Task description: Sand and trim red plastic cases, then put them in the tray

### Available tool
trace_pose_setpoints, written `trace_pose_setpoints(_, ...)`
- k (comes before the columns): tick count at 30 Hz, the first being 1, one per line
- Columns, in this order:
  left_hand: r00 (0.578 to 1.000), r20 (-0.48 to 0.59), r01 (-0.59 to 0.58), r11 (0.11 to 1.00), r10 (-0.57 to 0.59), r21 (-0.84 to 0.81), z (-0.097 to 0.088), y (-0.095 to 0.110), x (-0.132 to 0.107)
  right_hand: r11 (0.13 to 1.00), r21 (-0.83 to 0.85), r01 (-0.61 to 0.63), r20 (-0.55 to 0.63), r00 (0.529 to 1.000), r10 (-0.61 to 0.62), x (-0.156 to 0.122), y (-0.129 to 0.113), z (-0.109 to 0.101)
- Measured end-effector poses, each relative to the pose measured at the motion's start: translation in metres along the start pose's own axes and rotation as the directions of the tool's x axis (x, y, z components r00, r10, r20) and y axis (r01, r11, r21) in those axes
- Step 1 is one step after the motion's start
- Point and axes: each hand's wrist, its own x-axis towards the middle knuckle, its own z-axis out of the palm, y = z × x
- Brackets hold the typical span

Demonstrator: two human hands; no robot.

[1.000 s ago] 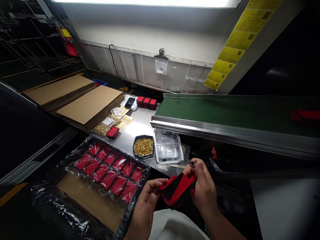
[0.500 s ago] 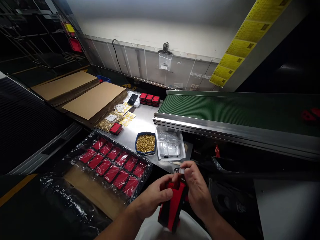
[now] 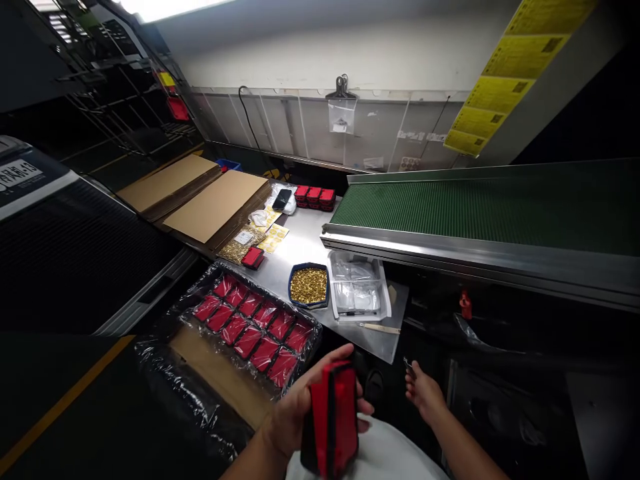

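My left hand (image 3: 295,407) is wrapped round a red and black plastic case (image 3: 343,413), held upright above my lap. Off to the right, my right hand (image 3: 425,393) is closed on a small shiny metal piece (image 3: 407,363), whose exact kind is too small to make out. The hands are well apart. Left of the case lies a box lined with clear plastic (image 3: 210,393), with rows of red cases (image 3: 247,340) inside. Beyond the hands stand a blue tray of small brass-coloured parts (image 3: 309,285) and a white bin of clear plastic bags (image 3: 357,290).
A green conveyor belt (image 3: 440,213) runs along the back right. On the metal table sit stacked red cases (image 3: 315,197), a phone (image 3: 283,199), a bag of brass parts (image 3: 240,243) and one red case (image 3: 253,257). Cardboard sheets (image 3: 217,203) lie at the left.
My right hand has moved from beside the case out to the right, carrying the metal piece. My left hand has turned the case, and the camera view has shifted.
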Motion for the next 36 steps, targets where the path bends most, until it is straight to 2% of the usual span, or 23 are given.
trace_pose_setpoints(3, 0.989, -0.147, 0.075, 0.935, -0.025, 0.347, -0.01, -0.009, -0.006, 0.993, -0.105, 0.048, 0.079, 0.996, -0.04, 0.006, 0.009, 0.008)
trace_pose_setpoints(6, 0.971, -0.239, 0.111, 0.868, 0.009, 0.485, -0.009, -0.017, -0.009, 0.954, -0.24, 0.179, 0.145, 0.978, -0.147, 0.012, 0.003, 0.024)
trace_pose_setpoints(9, 0.945, -0.326, 0.12, 0.891, 0.033, 0.438, -0.001, -0.013, -0.016, 0.853, -0.375, 0.363, 0.156, 0.932, -0.328, 0.018, -0.006, 0.032)
trace_pose_setpoints(11, 0.905, -0.422, 0.137, 0.899, 0.058, 0.417, 0.001, -0.004, -0.022, 0.766, -0.457, 0.452, 0.174, 0.89, -0.422, 0.02, -0.009, 0.031)
trace_pose_setpoints(13, 0.868, -0.476, 0.095, 0.89, 0.145, 0.445, -0.001, 0.002, -0.025, 0.698, -0.531, 0.481, 0.199, 0.871, -0.449, 0.02, -0.01, 0.027)
trace_pose_setpoints(17, 0.83, -0.455, -0.11, 0.895, 0.322, 0.432, -0.011, -0.005, -0.019, 0.641, -0.596, 0.485, 0.263, 0.871, -0.415, 0.014, -0.006, 0.022)
trace_pose_setpoints(19, 0.835, -0.44, -0.164, 0.913, 0.331, 0.374, -0.011, -0.017, -0.01, 0.648, -0.592, 0.479, 0.3, 0.878, -0.374, 0.008, -0.006, 0.026)
trace_pose_setpoints(21, 0.901, -0.379, -0.137, 0.968, 0.211, 0.212, -0.008, -0.029, -0.002, 0.671, -0.582, 0.459, 0.343, 0.887, -0.31, -0.001, -0.011, 0.034)
trace_pose_setpoints(23, 0.972, -0.236, -0.019, 0.999, 0.012, -0.029, -0.004, -0.038, 0.002, 0.695, -0.561, 0.449, 0.403, 0.882, -0.244, -0.016, -0.021, 0.044)
trace_pose_setpoints(25, 0.989, -0.103, 0.078, 0.974, -0.102, -0.213, -0.002, -0.043, 0.003, 0.711, -0.522, 0.471, 0.469, 0.855, -0.222, -0.039, -0.038, 0.054)
trace_pose_setpoints(26, 0.989, -0.097, 0.082, 0.963, -0.11, -0.258, -0.001, -0.043, 0.003, 0.713, -0.5, 0.491, 0.493, 0.839, -0.232, -0.054, -0.049, 0.058)
trace_pose_setpoints(29, 0.965, -0.255, -0.011, 0.967, -0.056, -0.253, -0.002, -0.04, 0.004, 0.687, -0.405, 0.604, 0.56, 0.757, -0.335, -0.115, -0.087, 0.065)
trace_pose_setpoints(30, 0.952, -0.303, -0.036, 0.97, -0.04, -0.24, -0.002, -0.038, 0.005, 0.665, -0.357, 0.656, 0.599, 0.707, -0.375, -0.138, -0.099, 0.066)
trace_pose_setpoints(33, 0.943, -0.333, -0.101, 0.97, 0.023, -0.219, -0.002, -0.03, 0.006, 0.623, -0.275, 0.732, 0.708, 0.593, -0.384, -0.193, -0.123, 0.067)
trace_pose_setpoints(35, 0.947, -0.319, -0.108, 0.968, 0.032, -0.225, -0.003, -0.027, 0.005, 0.607, -0.26, 0.751, 0.713, 0.573, -0.404, -0.204, -0.125, 0.066)
trace_pose_setpoints(36, 0.946, -0.325, -0.1, 0.968, 0.021, -0.23, -0.003, -0.026, 0.004, 0.593, -0.26, 0.762, 0.679, 0.581, -0.449, -0.199, -0.121, 0.066)
